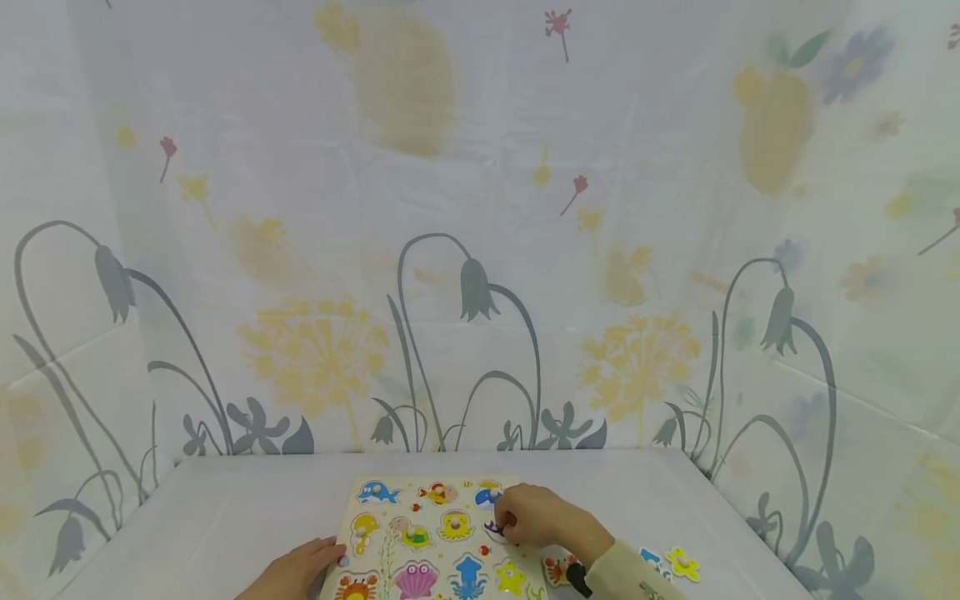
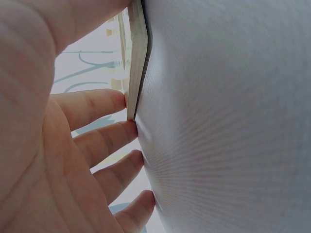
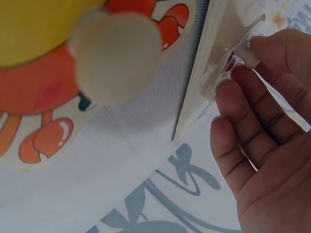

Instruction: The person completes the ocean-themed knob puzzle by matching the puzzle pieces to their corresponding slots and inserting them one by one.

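Observation:
A wooden peg puzzle board [image 1: 408,492] with sea-animal pieces lies on the white table. At its left edge, my left hand [image 1: 296,571] touches the side with fairly straight fingers; the left wrist view shows fingertips [image 2: 114,99] against the board's edge and the tabletop. Over the board's right side, my right hand [image 1: 536,517] pinches the small pale knob [image 3: 249,56] of a puzzle piece [image 3: 224,73] between thumb and fingers. That piece is at the board's surface, partly purple and largely hidden by the hand; whether it sits fully in its recess I cannot tell.
A loose crab piece [image 1: 557,568] lies right of the board, under the right forearm. Farther right are a blue piece [image 1: 652,558], partly behind the sleeve, and a yellow star-shaped piece [image 1: 682,564]. A flower-printed curtain [image 1: 480,208] stands behind the table.

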`<action>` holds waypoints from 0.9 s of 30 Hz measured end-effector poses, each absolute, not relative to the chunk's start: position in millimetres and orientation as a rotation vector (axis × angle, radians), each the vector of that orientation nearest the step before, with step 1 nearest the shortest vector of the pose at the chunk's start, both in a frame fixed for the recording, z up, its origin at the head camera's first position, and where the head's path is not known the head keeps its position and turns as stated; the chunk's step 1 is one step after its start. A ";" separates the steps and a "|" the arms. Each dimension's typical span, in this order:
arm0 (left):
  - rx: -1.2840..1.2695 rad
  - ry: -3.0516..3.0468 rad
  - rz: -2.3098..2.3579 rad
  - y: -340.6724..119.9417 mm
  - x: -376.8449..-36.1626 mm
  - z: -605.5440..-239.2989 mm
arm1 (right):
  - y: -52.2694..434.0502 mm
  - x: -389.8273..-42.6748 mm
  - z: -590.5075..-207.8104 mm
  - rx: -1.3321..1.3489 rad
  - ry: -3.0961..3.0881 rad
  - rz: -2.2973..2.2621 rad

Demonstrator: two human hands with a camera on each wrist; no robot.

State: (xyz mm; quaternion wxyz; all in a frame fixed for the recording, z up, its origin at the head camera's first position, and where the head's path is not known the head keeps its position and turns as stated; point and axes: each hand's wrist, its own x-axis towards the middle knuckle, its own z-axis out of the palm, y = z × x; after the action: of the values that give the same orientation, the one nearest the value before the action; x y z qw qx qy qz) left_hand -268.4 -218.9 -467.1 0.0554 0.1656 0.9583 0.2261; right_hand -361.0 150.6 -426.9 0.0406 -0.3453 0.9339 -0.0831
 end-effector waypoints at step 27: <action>0.509 2.911 0.708 -219.3 -268.9 -469.1 | 147.4 -359.8 -427.8 -1.056 2.879 -0.224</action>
State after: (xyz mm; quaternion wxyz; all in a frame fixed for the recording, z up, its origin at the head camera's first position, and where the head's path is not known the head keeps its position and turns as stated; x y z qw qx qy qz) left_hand -268.9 -219.3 -469.1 0.0511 0.1674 0.9567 0.2327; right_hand -359.8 147.4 -427.8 0.0332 -0.3433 0.9358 -0.0729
